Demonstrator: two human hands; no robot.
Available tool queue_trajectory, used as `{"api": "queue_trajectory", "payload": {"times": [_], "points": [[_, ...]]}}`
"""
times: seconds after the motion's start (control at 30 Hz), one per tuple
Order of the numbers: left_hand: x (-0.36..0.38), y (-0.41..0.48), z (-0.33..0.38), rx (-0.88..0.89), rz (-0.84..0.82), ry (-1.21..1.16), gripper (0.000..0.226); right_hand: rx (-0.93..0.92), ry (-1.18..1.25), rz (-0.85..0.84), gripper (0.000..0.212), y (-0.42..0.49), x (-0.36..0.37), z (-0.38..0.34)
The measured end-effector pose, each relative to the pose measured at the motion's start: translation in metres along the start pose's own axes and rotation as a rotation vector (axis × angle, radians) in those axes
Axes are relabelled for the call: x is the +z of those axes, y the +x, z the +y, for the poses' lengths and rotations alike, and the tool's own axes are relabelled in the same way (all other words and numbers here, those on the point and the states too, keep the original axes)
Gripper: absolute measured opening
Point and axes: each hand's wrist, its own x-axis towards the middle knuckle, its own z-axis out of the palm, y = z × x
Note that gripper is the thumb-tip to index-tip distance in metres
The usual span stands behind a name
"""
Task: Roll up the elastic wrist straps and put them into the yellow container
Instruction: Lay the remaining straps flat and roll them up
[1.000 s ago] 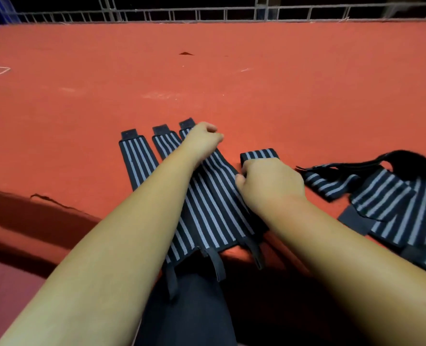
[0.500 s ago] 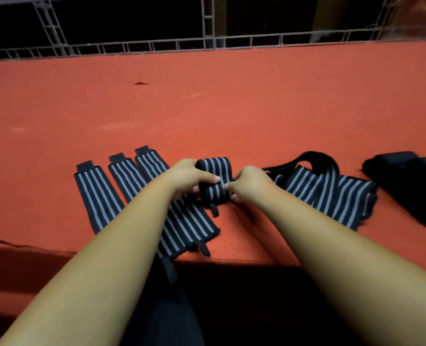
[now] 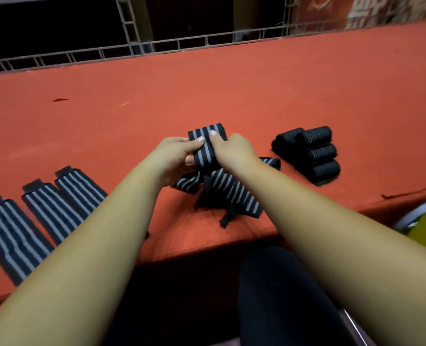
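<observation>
Your left hand (image 3: 174,156) and right hand (image 3: 234,151) both pinch the half-rolled strap (image 3: 204,154); it looks soft and springy, so grip its sides firmly

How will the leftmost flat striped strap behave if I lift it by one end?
Probably floppy: similar loose straps lie crumpled in folds. Likely light: the left hand and right hand pinch a rolled strap aloft. The leftmost strap lies flat, so it should not roll.

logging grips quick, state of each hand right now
Left hand: pinching the rolled striped wrist strap.
Right hand: gripping the same strap.
</observation>
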Motion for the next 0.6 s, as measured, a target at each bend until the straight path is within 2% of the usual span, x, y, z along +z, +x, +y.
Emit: {"api": "queue_trajectory", "payload": {"times": [0.2,0.3,0.37,0.43,0.5,0.57,0.6], "points": [[0.079,0.016,-0.022,-0.077,-0.116,0.154,0.038,0.182,-0.057,0.071,0.052,0.002,-0.066,0.053],[0.103,0.024,-0.042,-0.052,-0.163,0.375,0.024,0.266,-0.055,0.096,0.045,0.0,-0.088,0.083],[0.108,0.025,-0.049,0.01,-0.186,0.685,0.015,0.296,-0.126,0.103,0.04,-0.003,-0.096,0.098],[0.108,0.021,-0.052,0.011,-0.259,0.929,0.052,0.313,-0.182,0.098,0.037,-0.005,-0.1,0.113],[0.106,0.017,-0.055,-0.018,-0.336,1.024,0.09,0.331,-0.244,0.093,0.041,-0.004,-0.098,0.125],[0.108,0.015,-0.062,-0.012,-0.392,1.148,0.112,0.364,-0.336,0.082,0.045,-0.001,-0.095,0.134],[0.111,0.013,-0.066,0.016,-0.395,1.223,0.114,0.395,-0.38,0.07,0.044,-0.003,-0.094,0.134]]}}
